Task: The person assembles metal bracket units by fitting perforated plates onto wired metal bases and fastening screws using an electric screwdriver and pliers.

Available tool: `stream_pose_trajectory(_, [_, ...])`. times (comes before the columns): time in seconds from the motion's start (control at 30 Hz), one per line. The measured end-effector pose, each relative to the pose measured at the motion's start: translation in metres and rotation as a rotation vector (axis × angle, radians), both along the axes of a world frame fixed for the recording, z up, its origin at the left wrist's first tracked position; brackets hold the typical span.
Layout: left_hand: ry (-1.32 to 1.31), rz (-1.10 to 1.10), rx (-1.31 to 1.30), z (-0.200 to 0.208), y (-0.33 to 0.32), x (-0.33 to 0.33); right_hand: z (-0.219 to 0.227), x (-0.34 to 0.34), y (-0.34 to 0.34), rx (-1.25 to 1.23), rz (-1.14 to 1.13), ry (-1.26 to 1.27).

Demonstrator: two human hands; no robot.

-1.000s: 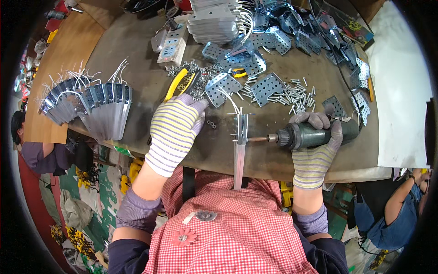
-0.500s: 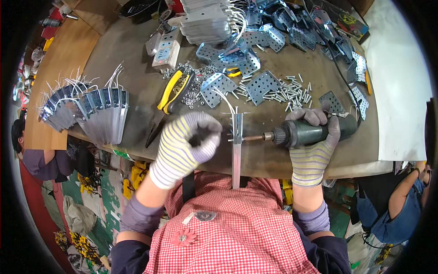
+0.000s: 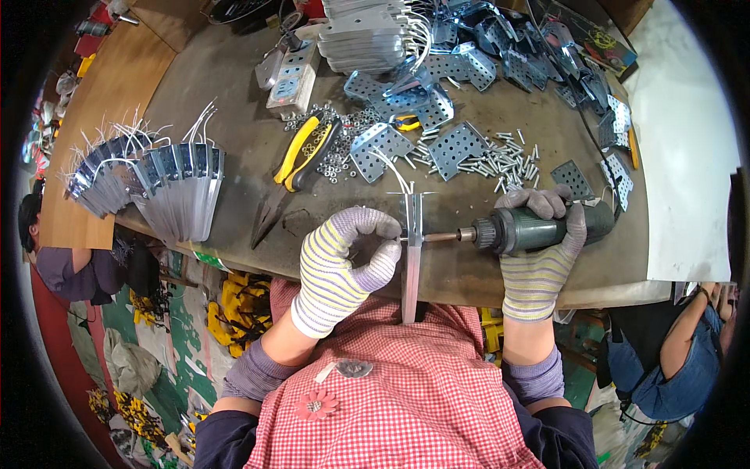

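Okay, headcount, with clock positions read from the metal assembly (image 3: 411, 277) standing in the middle at the front edge of the table (image 3: 484, 281). There's 1 of those between the hands, with 2 white wires (image 3: 389, 161) poking out of its top. 1 power driver (image 3: 508, 233) at 3 o'clock, its bit up against the assembly's right side. The right hand (image 3: 541, 270) is wrapped around the driver's body. The left hand (image 3: 332, 266) is at 9 o'clock, fingers curled and thumb tip near the fingertips, right at the assembly's left side. Can't tell if it's pinching something tiny.

Also 1 whole pair of yellow-and-black pliers (image 3: 293, 152) at 10, 1 power strip (image 3: 294, 81) at 11, and 3 loose perforated brackets (image 3: 458, 148): one just shy of 12, one at 1, one at 2. Too many or too overlapped to count: nuts (image 3: 334, 166) at 11, bolts (image 3: 512, 166) between 1 and 2, a bracket pile (image 3: 512, 62) at 1, a plate stack (image 3: 363, 39) just before 12, and a fan of wired pieces (image 3: 176, 187) between 9 and 10.

Versus half a second ago: the left hand was blurry and clear of the assembly, now it's come in to it. A second ago it was over by the pliers, covering part of them. Right hand, driver and assembly look pretty much unchanged.
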State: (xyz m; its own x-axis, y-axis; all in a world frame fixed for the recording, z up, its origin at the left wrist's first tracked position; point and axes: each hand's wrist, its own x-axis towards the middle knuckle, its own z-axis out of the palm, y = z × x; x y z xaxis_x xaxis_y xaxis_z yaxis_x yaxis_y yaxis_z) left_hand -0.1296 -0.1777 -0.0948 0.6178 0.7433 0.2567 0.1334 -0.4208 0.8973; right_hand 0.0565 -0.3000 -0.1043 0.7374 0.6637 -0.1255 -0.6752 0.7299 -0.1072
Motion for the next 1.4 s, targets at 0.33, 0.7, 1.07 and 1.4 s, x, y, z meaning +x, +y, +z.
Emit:
stream_pose_trajectory(0.33, [-0.055,-0.033,-0.048,0.0,-0.001,0.004,-0.002,0.001,-0.001,-0.013,-0.006,-0.023])
stream_pose_trajectory(0.7, [-0.083,0.054,0.429,-0.015,-0.008,0.019,0.0,-0.008,0.001,-0.016,-0.006,-0.073])
stream_pose_trajectory(1.07, [-0.069,0.033,0.425,-0.02,-0.013,0.017,-0.001,-0.011,0.0,0.008,-0.01,-0.037])
stream_pose_trajectory(1.4, [-0.058,0.065,0.278,-0.014,0.002,0.01,0.006,-0.012,0.003,0.013,-0.009,0.023])
